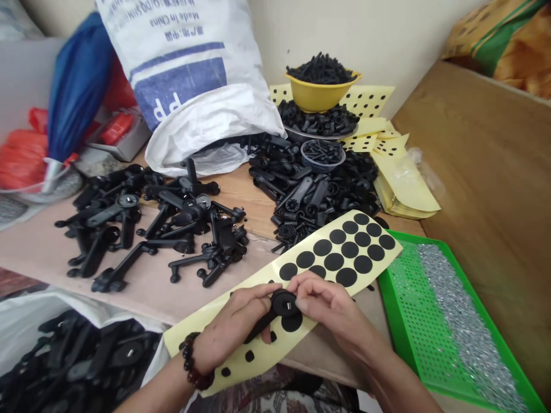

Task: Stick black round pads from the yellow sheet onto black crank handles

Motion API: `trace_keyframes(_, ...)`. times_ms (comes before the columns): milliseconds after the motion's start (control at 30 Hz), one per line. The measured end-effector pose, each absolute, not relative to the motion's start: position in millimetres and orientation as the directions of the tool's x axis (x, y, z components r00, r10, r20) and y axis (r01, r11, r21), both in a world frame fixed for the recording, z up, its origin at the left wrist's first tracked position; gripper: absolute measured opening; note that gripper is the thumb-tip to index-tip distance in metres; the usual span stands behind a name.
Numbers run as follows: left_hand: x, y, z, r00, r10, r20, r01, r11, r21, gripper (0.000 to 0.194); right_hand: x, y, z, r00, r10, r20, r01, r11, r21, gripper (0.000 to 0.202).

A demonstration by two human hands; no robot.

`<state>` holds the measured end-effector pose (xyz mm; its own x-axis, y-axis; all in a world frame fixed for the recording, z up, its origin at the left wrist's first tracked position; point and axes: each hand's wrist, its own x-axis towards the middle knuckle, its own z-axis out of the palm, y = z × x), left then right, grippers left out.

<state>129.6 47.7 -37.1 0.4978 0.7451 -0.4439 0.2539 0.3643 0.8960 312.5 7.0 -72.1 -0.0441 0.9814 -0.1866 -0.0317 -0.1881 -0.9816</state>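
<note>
My left hand (235,327), with a dark bead bracelet at the wrist, is closed around a black plastic arm part (284,303) that has a round end with a small metal piece in its middle. My right hand (322,301) has its fingers pinched at the right edge of that round end; whether a sticker is between the fingertips is hidden. Beneath both hands lies a yellow backing sheet (253,287) with rows of round black stickers (334,261). Smaller black dots show on the sheet near my left wrist.
Black arm assemblies (172,223) are heaped at left, and more fill a white sack (77,355) below. Black parts (314,195), a yellow bowl (322,94) and yellow sheets (408,183) stand at the back. A green tray (408,338) of small metal pieces lies right.
</note>
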Motion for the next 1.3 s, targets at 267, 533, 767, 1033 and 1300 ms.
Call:
trace_keyframes(267,133,50,-47,0.568,0.694,-0.442,0.233,0.380,0.895,0.037,311,8,-70,-0.040,0.983,-0.179,0.006,-0.178,-0.984,0.018)
trace_keyframes(533,134,50,-49,0.561,0.708,-0.428,0.282,0.323,0.903,0.035,309,9,-70,-0.033,0.983,-0.180,0.054,-0.178,-0.983,0.015)
trace_keyframes(767,134,45,-60,0.568,0.723,-0.393,0.300,0.263,0.917,0.033,307,9,-71,-0.012,0.988,-0.156,0.070,-0.155,-0.985,0.013)
trace_keyframes(1033,133,43,-69,0.583,0.734,-0.348,0.340,0.169,0.925,0.027,307,6,-71,-0.005,0.990,-0.141,0.158,-0.139,-0.978,0.012)
trace_keyframes(1300,135,42,-71,0.545,0.761,-0.352,0.344,0.180,0.922,0.025,306,1,-71,0.002,0.993,-0.116,0.339,-0.110,-0.934,0.011)
